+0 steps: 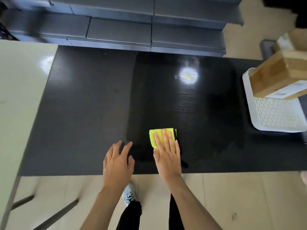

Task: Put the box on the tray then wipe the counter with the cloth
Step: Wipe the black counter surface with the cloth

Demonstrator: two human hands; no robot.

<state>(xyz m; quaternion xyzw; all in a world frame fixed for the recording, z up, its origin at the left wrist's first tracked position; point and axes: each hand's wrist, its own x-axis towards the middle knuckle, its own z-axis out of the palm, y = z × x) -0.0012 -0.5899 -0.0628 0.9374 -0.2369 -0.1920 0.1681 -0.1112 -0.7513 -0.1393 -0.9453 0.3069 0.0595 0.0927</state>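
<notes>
Both hands were over the dark surface (83, 105): right hand (167, 155) lay flat, fingers together, on the cloth (157, 135); left hand (117, 161) hovered spread. Box (275, 77) sat on the tray (279, 117).

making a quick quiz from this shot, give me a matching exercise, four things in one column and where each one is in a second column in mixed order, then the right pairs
Things:
1. cloth
2. box
3. tray
4. left hand

Places:
A. at the counter's right end, white and perforated
B. near the counter's front edge, fingers spread, off the cloth
C. flat under the right hand on the counter
D. on the tray's far end

Pairs: 1-C, 2-D, 3-A, 4-B
</notes>
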